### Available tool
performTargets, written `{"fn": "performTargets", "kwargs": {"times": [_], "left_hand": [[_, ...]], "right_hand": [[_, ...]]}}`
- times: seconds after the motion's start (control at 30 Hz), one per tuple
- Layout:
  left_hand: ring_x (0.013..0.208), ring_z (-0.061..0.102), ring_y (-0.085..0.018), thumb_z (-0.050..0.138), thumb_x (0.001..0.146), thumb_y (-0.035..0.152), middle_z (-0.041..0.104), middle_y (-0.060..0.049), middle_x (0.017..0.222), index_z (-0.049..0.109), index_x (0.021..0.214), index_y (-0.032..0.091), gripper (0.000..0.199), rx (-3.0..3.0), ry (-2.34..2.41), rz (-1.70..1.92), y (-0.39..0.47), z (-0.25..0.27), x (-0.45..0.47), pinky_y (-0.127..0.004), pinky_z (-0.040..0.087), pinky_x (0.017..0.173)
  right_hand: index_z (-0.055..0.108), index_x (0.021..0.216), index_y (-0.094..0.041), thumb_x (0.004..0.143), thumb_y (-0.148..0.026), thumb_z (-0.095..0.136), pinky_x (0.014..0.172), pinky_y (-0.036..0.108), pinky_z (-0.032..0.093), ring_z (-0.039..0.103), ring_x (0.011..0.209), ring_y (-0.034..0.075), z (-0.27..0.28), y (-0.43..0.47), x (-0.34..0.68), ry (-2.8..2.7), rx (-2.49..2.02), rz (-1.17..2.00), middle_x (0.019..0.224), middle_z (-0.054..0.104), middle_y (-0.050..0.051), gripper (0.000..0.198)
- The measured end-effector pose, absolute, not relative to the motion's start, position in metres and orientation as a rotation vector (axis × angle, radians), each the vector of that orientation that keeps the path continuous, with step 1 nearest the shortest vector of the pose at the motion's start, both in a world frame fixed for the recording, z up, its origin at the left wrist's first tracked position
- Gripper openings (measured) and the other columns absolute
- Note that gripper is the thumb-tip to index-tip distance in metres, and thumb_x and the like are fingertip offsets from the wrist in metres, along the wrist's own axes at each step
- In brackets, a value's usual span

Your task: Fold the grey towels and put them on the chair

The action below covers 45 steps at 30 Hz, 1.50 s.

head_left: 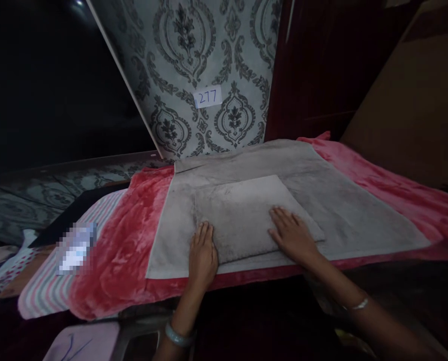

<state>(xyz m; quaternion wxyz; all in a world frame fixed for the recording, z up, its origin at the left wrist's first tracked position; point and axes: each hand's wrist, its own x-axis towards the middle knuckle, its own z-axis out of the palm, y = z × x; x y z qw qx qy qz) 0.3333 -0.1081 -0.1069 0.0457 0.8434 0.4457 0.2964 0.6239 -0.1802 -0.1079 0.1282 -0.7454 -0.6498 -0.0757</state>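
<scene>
Both hands (203, 256) (293, 234) lie flat, palm-down

A thick, rounded, pale grey-blue bangle (177, 337) rings the left forearm (188, 312); a slim silvery bracelet (360, 304) circles the right forearm (338, 288).

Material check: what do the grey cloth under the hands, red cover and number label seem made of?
Grey cloth: probably short-pile fabric, matte with darker brushed patches. Red cover: likely plush fleece, soft sheen, mottled pile. Number label: apparently paper, flat, pale, handwritten.
</scene>
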Motion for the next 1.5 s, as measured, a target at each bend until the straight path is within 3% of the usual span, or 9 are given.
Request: {"fn": "performTargets", "kwargs": {"times": [0.2, 0.4, 0.53, 0.63, 0.8, 0.93, 1.13, 1.27, 1.5], "left_hand": [[0.148, 0.037, -0.027, 0.036, 0.092, 0.012, 0.048, -0.015, 0.154, 0.053, 0.142, 0.012, 0.053, 2.506, 1.333, 0.958, -0.11, -0.113, 0.332, -0.056, 0.037, 0.118], [0.134, 0.054, -0.025, 0.035, 0.094, 0.017, 0.06, -0.013, 0.142, 0.061, 0.135, 0.017, 0.048, 2.437, 1.296, 1.055, -0.076, -0.078, 0.332, -0.05, 0.042, 0.115], [0.148, 0.036, -0.03, 0.038, 0.087, 0.01, 0.044, -0.018, 0.156, 0.051, 0.145, 0.012, 0.059, 2.525, 1.451, 0.797, -0.037, -0.046, 0.356, -0.059, 0.03, 0.12], [0.153, 0.024, -0.033, 0.039, 0.089, 0.013, 0.032, -0.02, 0.161, 0.043, 0.15, 0.009, 0.061, 2.532, 1.553, 0.49, -0.02, -0.044, 0.371, -0.065, 0.025, 0.118], [0.154, 0.019, -0.03, 0.035, 0.094, 0.018, 0.026, -0.019, 0.164, 0.039, 0.153, 0.011, 0.059, 2.605, 1.517, 0.4, -0.015, -0.061, 0.369, -0.06, 0.027, 0.119], [0.155, 0.018, -0.031, 0.034, 0.094, 0.018, 0.026, -0.019, 0.164, 0.039, 0.152, 0.008, 0.059, 2.605, 1.522, 0.386, -0.013, -0.063, 0.365, -0.06, 0.026, 0.119], [0.153, 0.023, -0.03, 0.04, 0.091, 0.017, 0.032, -0.018, 0.162, 0.046, 0.149, 0.014, 0.058, 2.558, 1.488, 0.535, -0.005, -0.073, 0.365, -0.061, 0.027, 0.119], [0.151, 0.029, -0.029, 0.047, 0.088, 0.018, 0.038, -0.015, 0.16, 0.056, 0.141, 0.015, 0.054, 2.42, 1.39, 0.804, 0.006, -0.084, 0.358, -0.058, 0.027, 0.121], [0.133, 0.055, -0.027, 0.057, 0.087, 0.03, 0.062, -0.01, 0.141, 0.065, 0.132, 0.023, 0.046, 1.598, 1.21, 1.13, -0.027, -0.089, 0.32, -0.05, 0.042, 0.115]], "right_hand": [[0.049, 0.148, -0.014, 0.1, -0.041, 0.03, 0.112, 0.058, 0.036, 0.036, 0.145, 0.031, -0.109, -0.214, 0.685, -1.597, -2.388, -0.3, 0.154, 0.045, 0.015, 0.057], [0.041, 0.154, -0.016, 0.098, -0.027, 0.032, 0.117, 0.053, 0.031, 0.028, 0.15, 0.028, -0.064, -0.153, 0.616, -1.919, -1.971, -0.168, 0.16, 0.035, 0.014, 0.058], [0.033, 0.158, -0.015, 0.091, -0.021, 0.039, 0.121, 0.052, 0.023, 0.02, 0.153, 0.025, -0.042, -0.085, 0.542, -2.178, -1.738, 0.026, 0.164, 0.027, 0.013, 0.067], [0.034, 0.157, -0.014, 0.089, -0.019, 0.044, 0.121, 0.054, 0.021, 0.022, 0.152, 0.025, -0.044, -0.049, 0.511, -2.255, -1.687, 0.067, 0.162, 0.03, 0.014, 0.069], [0.038, 0.156, -0.021, 0.099, -0.038, 0.041, 0.121, 0.055, 0.02, 0.022, 0.152, 0.028, -0.065, -0.026, 0.536, -2.248, -1.724, 0.024, 0.163, 0.031, 0.008, 0.059], [0.042, 0.154, -0.021, 0.101, -0.051, 0.036, 0.118, 0.058, 0.025, 0.027, 0.149, 0.031, -0.075, -0.027, 0.614, -2.051, -2.027, -0.07, 0.161, 0.034, 0.012, 0.061], [0.037, 0.156, -0.023, 0.101, -0.051, 0.029, 0.115, 0.053, 0.034, 0.033, 0.147, 0.03, -0.091, -0.048, 0.711, -1.781, -2.259, -0.081, 0.163, 0.03, 0.01, 0.062], [0.032, 0.158, -0.014, 0.099, -0.044, 0.033, 0.118, 0.049, 0.033, 0.035, 0.147, 0.028, -0.1, -0.067, 0.731, -1.722, -2.227, 0.064, 0.16, 0.035, 0.015, 0.066], [0.028, 0.159, -0.015, 0.092, -0.047, 0.043, 0.121, 0.046, 0.031, 0.034, 0.147, 0.025, -0.114, -0.131, 0.743, -1.597, -1.923, 0.357, 0.161, 0.034, 0.011, 0.076]]}}
